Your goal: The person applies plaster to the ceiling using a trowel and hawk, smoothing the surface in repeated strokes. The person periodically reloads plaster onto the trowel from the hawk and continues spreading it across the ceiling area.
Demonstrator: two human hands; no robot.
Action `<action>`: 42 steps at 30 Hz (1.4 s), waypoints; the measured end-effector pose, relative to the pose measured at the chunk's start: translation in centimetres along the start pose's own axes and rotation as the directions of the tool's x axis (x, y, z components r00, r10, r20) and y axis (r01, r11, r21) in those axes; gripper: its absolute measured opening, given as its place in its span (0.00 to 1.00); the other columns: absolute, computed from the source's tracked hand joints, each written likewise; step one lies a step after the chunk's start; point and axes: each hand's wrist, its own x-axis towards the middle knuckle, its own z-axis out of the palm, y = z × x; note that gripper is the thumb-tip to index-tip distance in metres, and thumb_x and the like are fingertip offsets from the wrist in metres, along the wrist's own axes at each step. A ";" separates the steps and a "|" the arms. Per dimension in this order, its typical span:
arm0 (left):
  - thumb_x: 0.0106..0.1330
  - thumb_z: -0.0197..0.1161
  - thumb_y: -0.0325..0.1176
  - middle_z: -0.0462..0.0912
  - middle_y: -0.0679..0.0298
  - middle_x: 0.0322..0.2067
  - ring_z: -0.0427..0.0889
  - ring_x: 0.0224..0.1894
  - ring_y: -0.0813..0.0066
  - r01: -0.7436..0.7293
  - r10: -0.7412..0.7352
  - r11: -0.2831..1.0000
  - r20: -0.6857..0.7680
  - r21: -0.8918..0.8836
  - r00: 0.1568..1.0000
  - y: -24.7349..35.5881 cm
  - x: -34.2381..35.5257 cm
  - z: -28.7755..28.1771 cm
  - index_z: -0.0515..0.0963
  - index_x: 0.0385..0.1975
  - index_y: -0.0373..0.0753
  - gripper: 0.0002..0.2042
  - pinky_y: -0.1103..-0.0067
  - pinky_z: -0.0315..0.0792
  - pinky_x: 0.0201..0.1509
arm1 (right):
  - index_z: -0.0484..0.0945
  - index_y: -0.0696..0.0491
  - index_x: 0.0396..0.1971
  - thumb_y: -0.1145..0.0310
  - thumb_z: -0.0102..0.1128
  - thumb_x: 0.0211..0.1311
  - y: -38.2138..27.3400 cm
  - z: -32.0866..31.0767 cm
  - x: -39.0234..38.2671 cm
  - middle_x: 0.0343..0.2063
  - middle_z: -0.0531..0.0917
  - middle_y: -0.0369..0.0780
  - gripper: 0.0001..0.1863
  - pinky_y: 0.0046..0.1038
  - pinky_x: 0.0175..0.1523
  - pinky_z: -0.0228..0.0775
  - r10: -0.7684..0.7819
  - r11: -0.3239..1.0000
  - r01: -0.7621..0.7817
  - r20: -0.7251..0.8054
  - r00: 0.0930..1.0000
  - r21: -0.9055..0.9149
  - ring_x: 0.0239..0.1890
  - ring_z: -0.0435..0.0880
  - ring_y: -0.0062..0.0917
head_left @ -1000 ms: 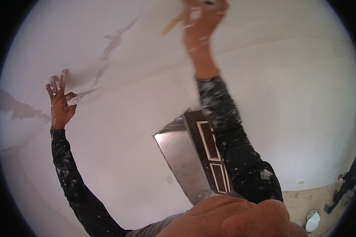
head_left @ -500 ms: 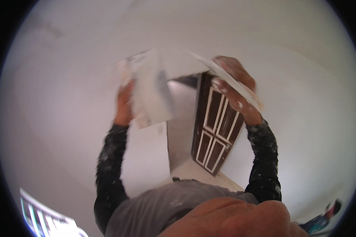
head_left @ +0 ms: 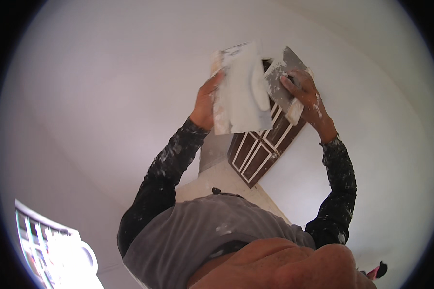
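Observation:
My left hand [head_left: 206, 100] grips the left edge of a broad rectangular plastering blade [head_left: 225, 115], raised in front of me. White wet plaster [head_left: 246, 84] coats most of its face, with a curved ridge near the right side. Close beside it, my right hand [head_left: 309, 94] is closed on a plastering trowel [head_left: 276, 83] with a grey, plaster-smeared metal plate and a pale handle. The trowel's left edge comes right up to the blade; whether they touch I cannot tell. White specks cover both fingers and dark sleeves.
A dark brown door [head_left: 260, 154] with white-lined panels stands open behind the tools. Smooth pale walls [head_left: 106, 96] surround me. At the lower left is a bright barred window [head_left: 53, 245]. A small dark and red shape [head_left: 378, 271] shows at the lower right.
Both tools have come closer together as my left hand moved right with its blade. The trowel has turned from edge-on to showing its plate. My view has shifted too.

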 end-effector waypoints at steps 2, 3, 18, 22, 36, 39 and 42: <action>0.72 0.45 0.46 0.79 0.58 0.49 0.79 0.49 0.69 0.001 0.005 0.977 -0.028 0.212 1.000 0.4 -0.2 0.0 0.68 0.57 0.34 0.23 0.74 0.73 0.56 | 0.74 0.43 0.57 0.68 0.64 0.53 3.4 0.3 -4.2 0.58 0.70 0.45 0.27 0.43 0.66 0.58 0.100 0.966 -0.066 0.127 0.987 -0.250 0.62 0.67 0.43; 0.73 0.43 0.48 0.79 0.59 0.49 0.79 0.49 0.68 -0.067 0.106 0.894 -0.064 0.444 0.992 0.7 0.1 -2.0 0.67 0.58 0.33 0.25 0.73 0.73 0.56 | 0.74 0.43 0.57 0.68 0.64 0.55 4.8 2.0 -6.9 0.59 0.70 0.46 0.27 0.43 0.66 0.58 0.264 0.957 -0.252 0.074 0.962 -0.142 0.62 0.66 0.43; 0.69 0.49 0.45 0.77 0.58 0.51 0.78 0.50 0.64 -0.069 0.089 0.886 -0.021 0.459 0.996 2.6 -0.6 -3.7 0.65 0.61 0.38 0.24 0.70 0.73 0.54 | 0.73 0.57 0.49 0.76 0.59 0.52 20.5 -29.3 -15.2 0.44 0.76 0.39 0.21 0.32 0.59 0.66 0.747 0.640 0.533 -0.609 -0.265 0.553 0.50 0.74 0.31; 0.68 0.47 0.42 0.78 0.57 0.50 0.78 0.49 0.63 -0.036 0.054 0.888 -0.027 0.458 0.998 2.7 -0.5 -3.8 0.65 0.61 0.37 0.24 0.71 0.73 0.53 | 0.72 0.58 0.52 0.77 0.57 0.54 18.9 -32.1 -12.9 0.45 0.77 0.40 0.23 0.39 0.58 0.66 0.419 0.908 0.053 -0.897 -0.142 0.416 0.49 0.74 0.31; 0.61 0.46 0.40 0.80 0.61 0.43 0.81 0.37 0.71 -0.007 0.084 0.945 -0.222 0.328 0.971 2.9 -0.1 -7.7 0.65 0.61 0.39 0.26 0.77 0.78 0.39 | 0.54 0.61 0.67 0.70 0.57 0.54 -10.8 -8.7 10.0 0.65 0.61 0.54 0.39 0.43 0.69 0.51 0.229 0.940 0.003 -0.639 0.734 0.341 0.68 0.58 0.48; 0.64 0.44 0.38 0.74 0.58 0.54 0.77 0.52 0.65 -0.043 0.119 0.933 -0.193 0.357 0.974 3.1 -2.2 -9.9 0.62 0.64 0.38 0.27 0.73 0.73 0.54 | 0.60 0.58 0.63 0.69 0.57 0.60 -9.7 3.4 2.1 0.57 0.67 0.49 0.31 0.40 0.62 0.60 0.565 0.695 -0.131 -0.425 0.707 0.707 0.61 0.65 0.40; 0.66 0.44 0.40 0.67 0.55 0.61 0.69 0.61 0.61 0.010 0.113 0.930 -0.311 0.369 0.944 2.4 -5.1 -14.7 0.60 0.65 0.36 0.27 0.68 0.65 0.64 | 0.76 0.54 0.50 0.70 0.58 0.62 -13.0 20.9 -9.7 0.37 0.82 0.36 0.16 0.32 0.49 0.73 0.916 -0.113 -0.119 0.150 0.371 0.986 0.41 0.80 0.23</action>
